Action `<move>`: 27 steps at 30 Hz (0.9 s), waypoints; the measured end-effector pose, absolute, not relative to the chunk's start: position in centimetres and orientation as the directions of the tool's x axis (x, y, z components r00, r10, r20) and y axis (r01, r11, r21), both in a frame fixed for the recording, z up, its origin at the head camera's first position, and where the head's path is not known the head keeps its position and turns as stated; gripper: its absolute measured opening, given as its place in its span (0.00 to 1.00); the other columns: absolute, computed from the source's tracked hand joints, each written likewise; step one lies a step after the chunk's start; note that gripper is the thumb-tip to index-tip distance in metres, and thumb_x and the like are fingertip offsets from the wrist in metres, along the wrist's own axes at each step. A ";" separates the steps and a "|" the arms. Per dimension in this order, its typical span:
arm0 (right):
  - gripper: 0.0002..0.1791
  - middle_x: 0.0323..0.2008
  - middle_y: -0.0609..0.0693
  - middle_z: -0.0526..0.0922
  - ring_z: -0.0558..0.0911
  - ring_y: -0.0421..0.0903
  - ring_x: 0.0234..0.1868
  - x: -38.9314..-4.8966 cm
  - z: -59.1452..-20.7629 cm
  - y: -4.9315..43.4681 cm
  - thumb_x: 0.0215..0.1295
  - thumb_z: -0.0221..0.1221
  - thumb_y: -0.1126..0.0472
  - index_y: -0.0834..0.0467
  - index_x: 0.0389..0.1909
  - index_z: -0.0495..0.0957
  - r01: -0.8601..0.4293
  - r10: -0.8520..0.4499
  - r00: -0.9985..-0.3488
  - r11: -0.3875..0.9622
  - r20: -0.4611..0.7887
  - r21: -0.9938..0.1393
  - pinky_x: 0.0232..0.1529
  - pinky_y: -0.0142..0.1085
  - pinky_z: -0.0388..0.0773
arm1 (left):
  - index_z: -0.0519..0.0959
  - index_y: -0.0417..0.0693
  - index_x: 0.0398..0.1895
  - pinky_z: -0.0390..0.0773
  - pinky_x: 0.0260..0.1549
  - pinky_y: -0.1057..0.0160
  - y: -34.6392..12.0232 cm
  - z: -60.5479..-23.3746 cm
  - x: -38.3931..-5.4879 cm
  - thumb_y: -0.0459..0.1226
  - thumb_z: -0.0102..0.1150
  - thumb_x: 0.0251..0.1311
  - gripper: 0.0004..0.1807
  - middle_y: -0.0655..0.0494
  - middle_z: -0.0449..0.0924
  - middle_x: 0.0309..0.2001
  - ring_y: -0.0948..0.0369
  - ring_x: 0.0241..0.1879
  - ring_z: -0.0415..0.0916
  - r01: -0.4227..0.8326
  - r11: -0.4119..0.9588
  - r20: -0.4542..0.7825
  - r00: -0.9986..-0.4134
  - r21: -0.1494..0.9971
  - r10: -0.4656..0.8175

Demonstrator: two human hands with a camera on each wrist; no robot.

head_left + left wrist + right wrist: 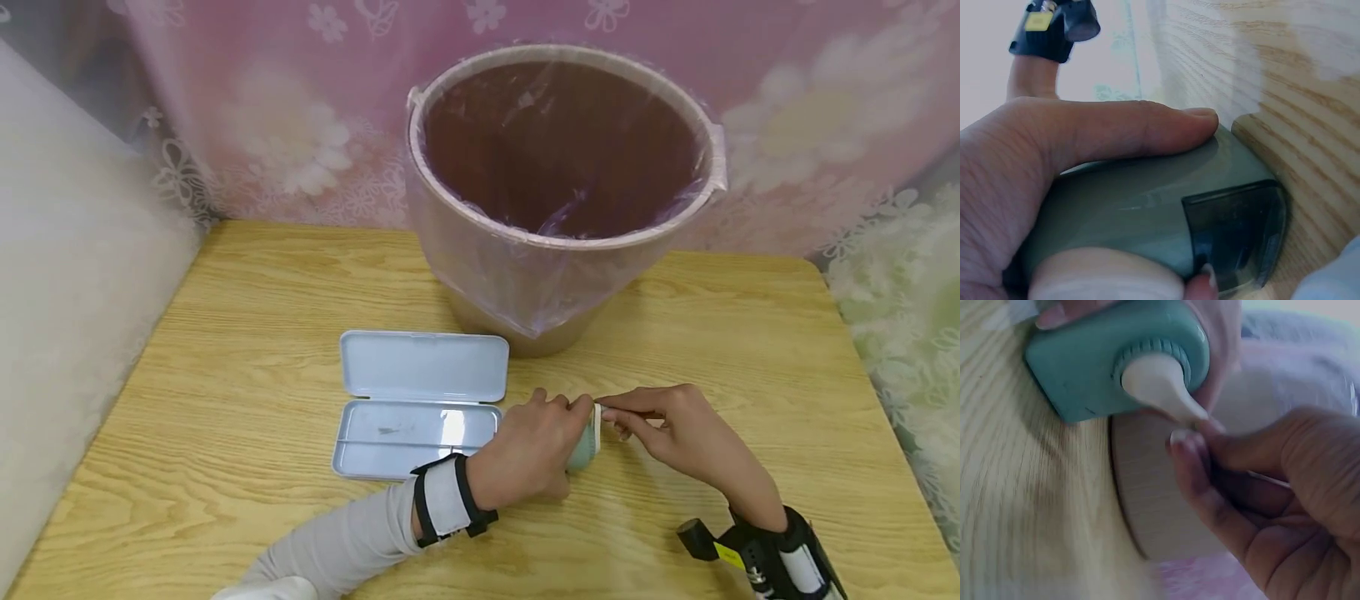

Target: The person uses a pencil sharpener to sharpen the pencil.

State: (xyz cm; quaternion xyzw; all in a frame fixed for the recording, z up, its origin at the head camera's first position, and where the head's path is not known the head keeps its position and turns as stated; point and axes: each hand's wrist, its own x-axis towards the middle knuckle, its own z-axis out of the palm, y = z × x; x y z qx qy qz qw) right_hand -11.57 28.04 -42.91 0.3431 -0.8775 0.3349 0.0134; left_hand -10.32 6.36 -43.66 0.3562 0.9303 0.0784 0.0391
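A green crank pencil sharpener (581, 454) lies low over the table, mostly covered by my left hand (528, 446) in the head view. That hand grips its body, thumb along one side, beside a dark see-through window (1235, 219) in the left wrist view. At the other end, a white crank (1154, 378) sticks out of a ribbed green collar. Thumb and fingertips of my right hand (678, 437) pinch the tip of this crank. Just left of the sharpener, a light blue pencil case (423, 367) lies with its lid open, partly hidden by the left hand.
Behind the hands stands a tall bin (517, 242) lined with a thin clear bag. The wooden table (225, 375) has its far edge against a pink floral curtain (285, 125). White cloth hangs along the left side.
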 end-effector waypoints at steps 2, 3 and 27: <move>0.13 0.26 0.41 0.87 0.80 0.30 0.26 -11.9 -43.7 28.3 0.63 0.65 0.72 0.59 0.46 0.88 -0.561 -0.593 -0.784 0.553 0.182 -0.617 0.29 0.24 0.78 | 0.72 0.49 0.46 0.75 0.20 0.68 6.5 -43.7 -10.2 0.47 0.78 0.37 0.32 0.59 0.80 0.31 0.59 0.30 0.76 0.658 0.733 -0.019 -0.742 0.172 0.670; 0.11 0.27 0.42 0.88 0.82 0.31 0.26 -12.0 -44.1 28.4 0.64 0.65 0.71 0.59 0.45 0.89 -0.527 -0.590 -0.795 0.562 0.137 -0.637 0.29 0.25 0.79 | 0.72 0.49 0.45 0.76 0.20 0.68 6.5 -43.7 -10.2 0.47 0.78 0.37 0.32 0.59 0.80 0.32 0.59 0.31 0.76 0.658 0.733 -0.019 -0.742 0.169 0.670; 0.07 0.27 0.39 0.86 0.81 0.29 0.26 -5.6 -45.3 27.3 0.63 0.67 0.68 0.58 0.40 0.89 -0.496 -0.572 -0.813 0.587 0.106 -0.640 0.25 0.24 0.75 | 0.68 0.49 0.38 0.73 0.22 0.66 6.5 -43.6 -10.4 0.45 0.77 0.39 0.28 0.60 0.74 0.26 0.60 0.28 0.74 0.660 0.727 -0.031 -0.736 0.191 0.676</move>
